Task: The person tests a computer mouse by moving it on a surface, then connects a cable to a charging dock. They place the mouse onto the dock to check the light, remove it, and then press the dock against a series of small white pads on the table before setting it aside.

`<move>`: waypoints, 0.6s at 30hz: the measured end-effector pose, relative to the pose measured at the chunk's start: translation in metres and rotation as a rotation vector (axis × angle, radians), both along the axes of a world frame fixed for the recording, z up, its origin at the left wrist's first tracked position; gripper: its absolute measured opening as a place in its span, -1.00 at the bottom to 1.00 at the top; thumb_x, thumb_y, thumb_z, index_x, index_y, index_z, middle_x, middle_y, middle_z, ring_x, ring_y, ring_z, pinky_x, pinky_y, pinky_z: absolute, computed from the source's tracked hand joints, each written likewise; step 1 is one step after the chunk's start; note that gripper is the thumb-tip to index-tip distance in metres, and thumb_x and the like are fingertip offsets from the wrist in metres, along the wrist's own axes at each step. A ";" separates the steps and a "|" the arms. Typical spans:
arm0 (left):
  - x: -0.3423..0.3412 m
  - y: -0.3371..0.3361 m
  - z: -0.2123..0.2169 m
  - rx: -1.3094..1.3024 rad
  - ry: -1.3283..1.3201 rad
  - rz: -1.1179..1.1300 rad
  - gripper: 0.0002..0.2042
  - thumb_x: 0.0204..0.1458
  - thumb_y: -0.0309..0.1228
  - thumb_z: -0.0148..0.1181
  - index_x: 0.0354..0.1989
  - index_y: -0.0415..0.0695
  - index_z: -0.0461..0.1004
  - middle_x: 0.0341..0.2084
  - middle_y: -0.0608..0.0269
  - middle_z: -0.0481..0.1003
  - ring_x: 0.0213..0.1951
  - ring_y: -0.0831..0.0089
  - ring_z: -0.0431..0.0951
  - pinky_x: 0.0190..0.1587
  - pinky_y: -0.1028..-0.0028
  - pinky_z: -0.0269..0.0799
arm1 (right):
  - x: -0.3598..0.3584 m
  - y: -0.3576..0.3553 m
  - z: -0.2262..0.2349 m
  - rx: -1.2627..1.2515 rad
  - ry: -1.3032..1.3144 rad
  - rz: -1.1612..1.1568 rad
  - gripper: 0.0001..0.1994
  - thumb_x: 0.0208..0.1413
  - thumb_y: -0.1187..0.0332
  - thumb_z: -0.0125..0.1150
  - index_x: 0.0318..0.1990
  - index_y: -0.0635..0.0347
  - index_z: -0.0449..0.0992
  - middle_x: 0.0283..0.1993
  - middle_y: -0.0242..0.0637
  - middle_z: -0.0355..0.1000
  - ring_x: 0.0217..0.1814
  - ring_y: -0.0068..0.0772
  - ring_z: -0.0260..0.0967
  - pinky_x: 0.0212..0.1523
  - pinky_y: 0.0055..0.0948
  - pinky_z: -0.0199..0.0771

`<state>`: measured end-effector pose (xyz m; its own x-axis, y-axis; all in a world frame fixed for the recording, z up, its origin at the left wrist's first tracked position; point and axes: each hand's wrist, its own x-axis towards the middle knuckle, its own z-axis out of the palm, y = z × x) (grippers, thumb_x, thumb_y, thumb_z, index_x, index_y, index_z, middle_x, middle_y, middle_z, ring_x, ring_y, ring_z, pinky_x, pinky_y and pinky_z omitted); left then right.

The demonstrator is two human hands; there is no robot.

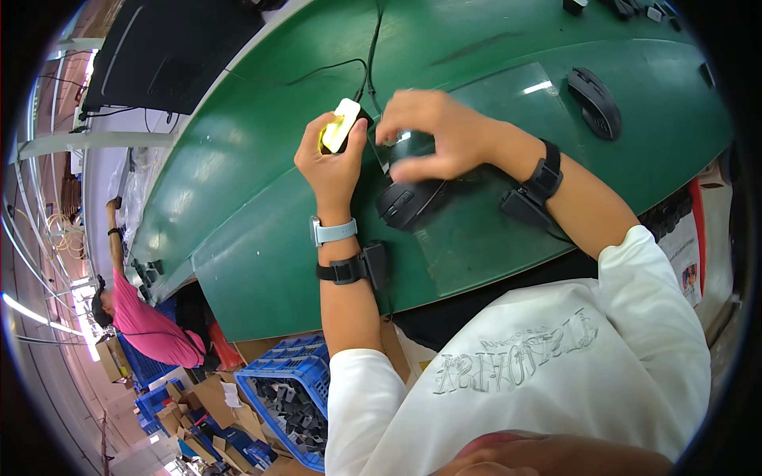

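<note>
My left hand [327, 165] is closed around a small black box-shaped device with a bright yellow-white face [341, 125], pinched between thumb and fingers. Blurred by motion, my right hand [444, 136] hovers to its right, thumb and fingers apart, with nothing clearly held. Just below that hand a black computer mouse [405, 205] rests on the green table, partly covered by the thumb. Another black computer mouse [594, 103] lies farther right on the table. Black cables [371, 59] run from the far edge toward the device; whether one plugs into it I cannot tell.
A clear sheet [476, 254] covers part of the green tabletop [254, 278]. Small black parts [623, 8] lie at the far right. A blue crate [278, 361] of dark parts stands below the left edge. At far left a person in pink [151, 317] reaches out beside a monitor [171, 55].
</note>
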<state>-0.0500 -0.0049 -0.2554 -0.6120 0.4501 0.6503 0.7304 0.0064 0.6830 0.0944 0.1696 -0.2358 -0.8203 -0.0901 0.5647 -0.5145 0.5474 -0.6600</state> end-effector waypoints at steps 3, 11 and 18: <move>-0.001 0.002 -0.001 -0.006 -0.012 -0.092 -0.70 -0.10 -0.50 0.54 -0.22 -0.20 0.55 -0.39 0.28 0.59 -0.39 0.59 0.54 -0.36 0.56 0.46 | -0.010 0.005 -0.002 0.007 0.270 -0.290 -0.72 -0.01 0.35 0.42 -0.12 0.18 0.57 -0.10 -0.21 0.49 -0.05 -0.11 0.41 -0.02 -0.22 0.46; 0.002 -0.001 0.002 -0.087 -0.006 -0.165 -0.72 -0.11 -0.51 0.51 -0.23 -0.21 0.55 -0.34 0.23 0.61 -0.35 0.54 0.55 -0.28 0.51 0.49 | -0.015 0.006 -0.011 0.217 0.266 -0.432 -0.75 0.15 0.33 0.32 -0.04 0.11 0.54 0.04 -0.27 0.49 0.32 -0.09 0.28 0.35 -0.14 0.19; 0.005 -0.001 0.006 -0.058 -0.156 -0.244 -0.74 -0.09 -0.53 0.50 -0.23 -0.23 0.57 -0.29 0.22 0.63 -0.33 0.52 0.57 -0.25 0.51 0.49 | -0.019 0.010 -0.017 0.256 0.163 -0.373 -0.79 0.24 0.30 0.27 -0.04 0.14 0.54 0.01 -0.28 0.51 0.31 -0.15 0.32 0.36 -0.13 0.18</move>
